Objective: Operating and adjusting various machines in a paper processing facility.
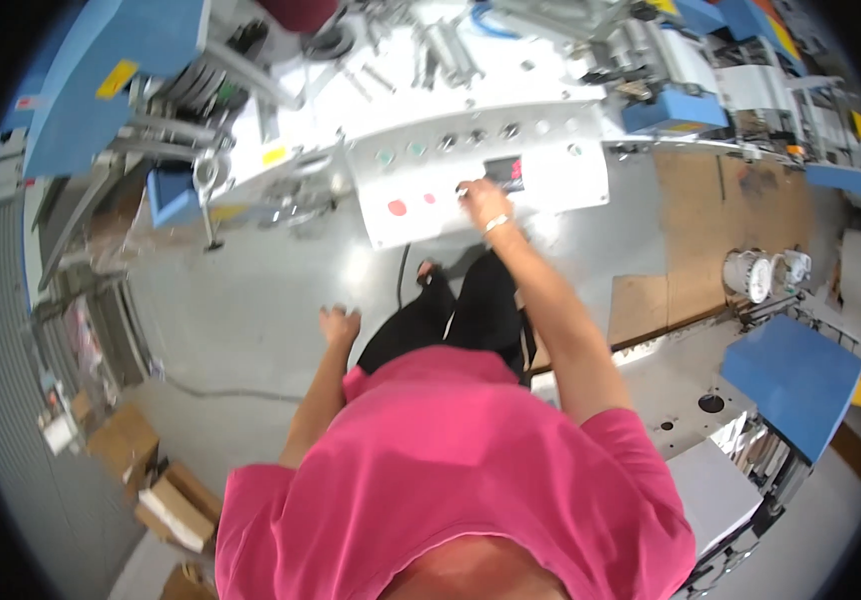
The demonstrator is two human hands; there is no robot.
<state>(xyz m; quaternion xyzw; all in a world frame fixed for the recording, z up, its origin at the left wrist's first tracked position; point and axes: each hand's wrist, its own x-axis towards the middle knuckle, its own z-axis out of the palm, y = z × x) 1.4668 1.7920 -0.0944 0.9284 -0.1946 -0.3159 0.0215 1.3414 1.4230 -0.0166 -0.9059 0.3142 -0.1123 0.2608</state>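
White panel (561, 185): your right hand (481, 203) presses near the display (503, 169), fingers bunched, holding nothing. Red buttons (398, 207) sit close; a slip could trigger one. Left hand (339, 325) hangs loosely curled, empty.

Visible items: one white control panel (481, 185) carrying two red buttons (398, 208), two green buttons (385, 157) and one dark display (504, 170); two white buckets (748, 275); two hands (484, 203).

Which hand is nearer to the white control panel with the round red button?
Right. The right hand touches the white control panel beside its small display; the left hand hangs low, apart from it.
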